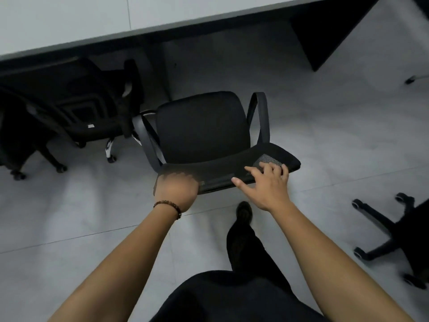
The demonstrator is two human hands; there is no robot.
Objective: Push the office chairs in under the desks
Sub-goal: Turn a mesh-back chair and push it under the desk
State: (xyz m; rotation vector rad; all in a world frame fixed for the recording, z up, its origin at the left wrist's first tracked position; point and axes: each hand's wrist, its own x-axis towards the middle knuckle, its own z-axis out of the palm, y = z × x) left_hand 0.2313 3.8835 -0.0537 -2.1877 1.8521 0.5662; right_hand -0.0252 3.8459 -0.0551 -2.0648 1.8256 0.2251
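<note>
Chair [202,129] at frame centre gripped at backrest top by closed left hand [176,189]; right hand [267,184] spread open on it. Straight push toward desk [92,22] judged needed.

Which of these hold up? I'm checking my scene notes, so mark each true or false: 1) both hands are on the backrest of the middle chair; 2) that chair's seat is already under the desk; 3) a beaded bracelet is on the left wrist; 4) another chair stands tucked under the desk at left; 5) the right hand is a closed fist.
1) True: the left hand and the right hand are both on the backrest top of the middle chair.
2) False: its seat stands on open floor, short of the desk.
3) True: a beaded bracelet.
4) True: the left chair sits partly under the desk edge.
5) False: its fingers are spread over the mesh.
</note>
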